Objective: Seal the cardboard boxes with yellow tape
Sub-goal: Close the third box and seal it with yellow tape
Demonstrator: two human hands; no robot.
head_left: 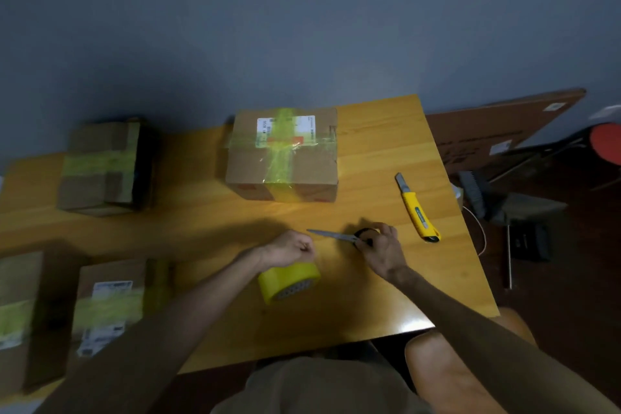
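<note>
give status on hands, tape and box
Left hand grips tape roll, right hand holds scissors. Box ahead already taped crosswise. Knife lies at right, clear of both hands.

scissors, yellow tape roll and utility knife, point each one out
scissors (pixel 336 236), head view, on the metal blades.
yellow tape roll (pixel 285 279), head view, on its yellow outer band.
utility knife (pixel 416 210), head view, on its yellow handle.
</note>
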